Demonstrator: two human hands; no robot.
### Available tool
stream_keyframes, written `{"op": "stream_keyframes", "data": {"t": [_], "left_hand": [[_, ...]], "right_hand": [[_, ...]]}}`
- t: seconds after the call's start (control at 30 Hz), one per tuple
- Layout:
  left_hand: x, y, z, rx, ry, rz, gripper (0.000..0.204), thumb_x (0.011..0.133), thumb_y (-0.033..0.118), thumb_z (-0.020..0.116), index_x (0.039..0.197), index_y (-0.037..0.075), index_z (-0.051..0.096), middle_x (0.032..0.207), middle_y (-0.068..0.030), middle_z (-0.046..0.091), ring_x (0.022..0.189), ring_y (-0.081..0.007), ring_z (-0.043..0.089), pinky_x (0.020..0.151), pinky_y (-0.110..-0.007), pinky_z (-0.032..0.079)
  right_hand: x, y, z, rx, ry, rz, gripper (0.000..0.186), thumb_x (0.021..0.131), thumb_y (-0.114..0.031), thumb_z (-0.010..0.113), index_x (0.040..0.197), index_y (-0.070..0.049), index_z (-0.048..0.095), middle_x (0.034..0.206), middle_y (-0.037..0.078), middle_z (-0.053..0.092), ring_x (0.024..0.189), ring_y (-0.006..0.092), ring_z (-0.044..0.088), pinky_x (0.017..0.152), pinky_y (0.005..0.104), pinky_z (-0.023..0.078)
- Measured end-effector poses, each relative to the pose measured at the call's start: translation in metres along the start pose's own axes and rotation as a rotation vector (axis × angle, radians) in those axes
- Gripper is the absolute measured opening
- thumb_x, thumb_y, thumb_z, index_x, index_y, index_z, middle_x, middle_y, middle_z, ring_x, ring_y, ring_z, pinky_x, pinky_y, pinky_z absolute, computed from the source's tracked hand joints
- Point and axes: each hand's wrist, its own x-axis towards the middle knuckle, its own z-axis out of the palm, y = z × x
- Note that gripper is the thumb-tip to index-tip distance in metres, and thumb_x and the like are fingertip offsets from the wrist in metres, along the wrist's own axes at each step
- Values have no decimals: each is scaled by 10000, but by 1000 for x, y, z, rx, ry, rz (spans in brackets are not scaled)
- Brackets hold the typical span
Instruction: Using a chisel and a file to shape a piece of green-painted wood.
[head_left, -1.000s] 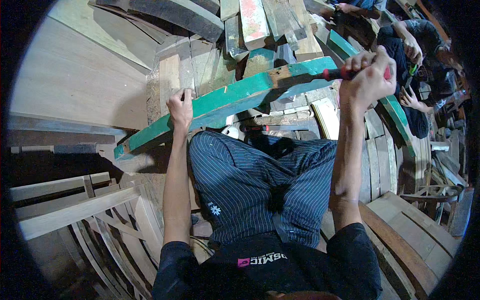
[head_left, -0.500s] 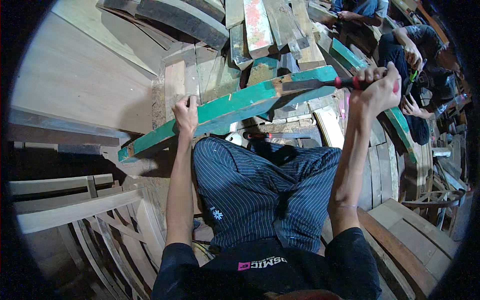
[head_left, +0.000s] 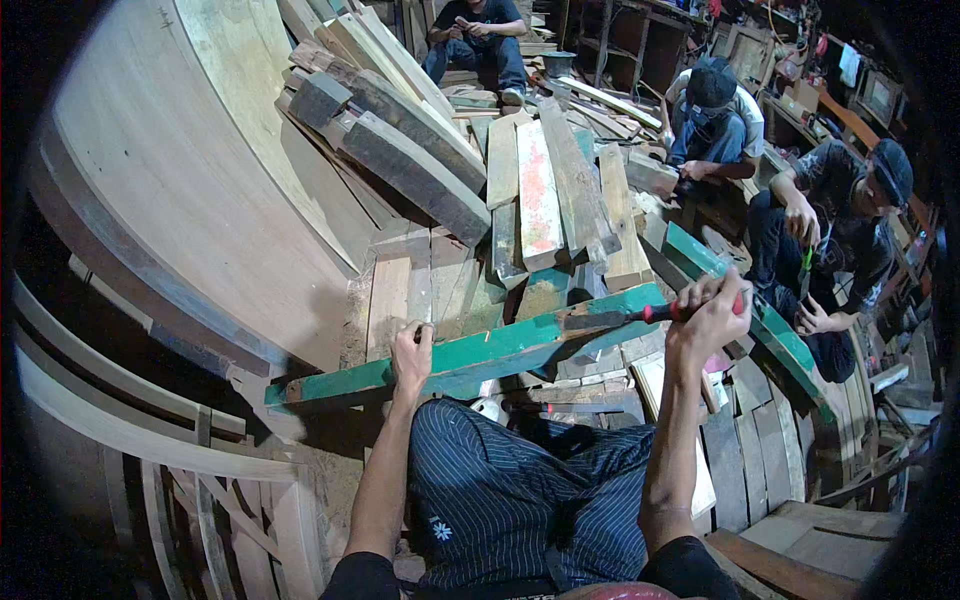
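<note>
A long wooden beam painted green (head_left: 470, 346) lies slanted across in front of my knees, its right end farther away. My left hand (head_left: 410, 357) is closed on its far edge, left of the middle. In my right hand (head_left: 712, 308) is a chisel with a red and black handle (head_left: 660, 313). Its flat blade (head_left: 597, 320) rests against the beam's top face at a patch of bare brown wood. Under the beam, near my knees, lies another tool with a red and black handle (head_left: 535, 407), partly hidden.
Stacked planks (head_left: 540, 190) and dark curved timbers (head_left: 415, 170) lie beyond the beam. A large pale panel (head_left: 200, 200) leans at the left, above a slatted wooden frame (head_left: 210, 470). At the right, a person (head_left: 830, 240) works with a green-handled tool over another green beam (head_left: 785, 335). Two more people sit farther back.
My view has tilted up, so the beam and hands sit lower and more of the room shows. The chisel blade stays at the bare patch, and both hands keep their hold.
</note>
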Motion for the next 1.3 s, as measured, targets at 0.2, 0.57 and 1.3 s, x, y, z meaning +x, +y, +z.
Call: {"op": "stream_keyframes", "data": {"t": [0.2, 0.57, 1.3], "left_hand": [[10, 3, 11, 63, -45, 7, 339, 893, 249, 529, 819, -64, 640, 697, -250, 612, 648, -366, 628, 612, -426, 447], [19, -12, 5, -1, 19, 8, 339, 886, 269, 534, 815, -32, 673, 600, -169, 605, 574, -270, 632, 587, -378, 463], [18, -8, 4, 13, -10, 9, 295, 897, 221, 533, 846, -28, 683, 646, -171, 629, 605, -231, 633, 613, -363, 466]], "right_hand": [[6, 114, -41, -354, 32, -121, 287, 951, -111, 565, 723, -56, 399, 558, 34, 463, 428, 128, 446, 380, 288, 381], [16, -1, 9, 131, -156, -216, 249, 942, -71, 527, 736, -70, 389, 522, 22, 409, 408, 121, 407, 349, 266, 342], [9, 48, -4, -16, -87, 4, 231, 909, -41, 559, 756, -70, 388, 506, 13, 401, 403, 114, 402, 376, 284, 347]]}}
